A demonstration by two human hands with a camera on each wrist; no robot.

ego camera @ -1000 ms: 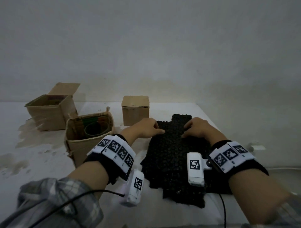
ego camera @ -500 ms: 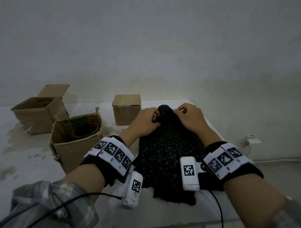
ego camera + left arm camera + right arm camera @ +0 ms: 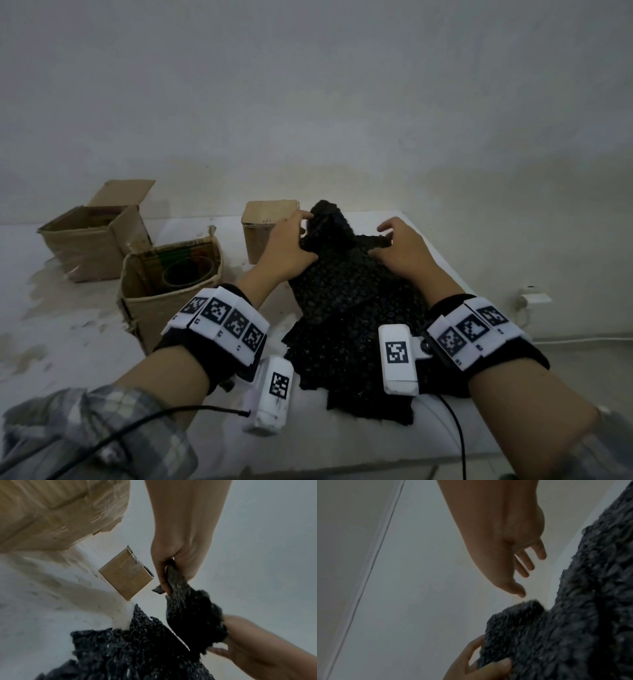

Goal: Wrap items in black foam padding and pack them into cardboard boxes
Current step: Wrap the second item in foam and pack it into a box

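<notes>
A sheet of black foam padding [image 3: 346, 308] lies on the white table [image 3: 85, 342] in front of me, its far end bunched up and lifted. My left hand [image 3: 291, 246] grips that raised end, thumb and fingers curled round it, as the left wrist view [image 3: 164, 577] shows. My right hand [image 3: 397, 246] hovers over the foam's far right part with its fingers spread and straight; in the right wrist view [image 3: 522, 568] it holds nothing. No item inside the foam [image 3: 573, 628] is visible.
A small closed cardboard box [image 3: 263, 226] stands just behind my left hand. An open box [image 3: 164, 291] with a round glass inside stands at the left, another open box [image 3: 92, 236] farther back left. The table's right edge runs near a wall plug [image 3: 532, 296].
The foam's far end went from flat to lifted and bunched. My right hand has let go of it and spread its fingers; my left hand keeps hold.
</notes>
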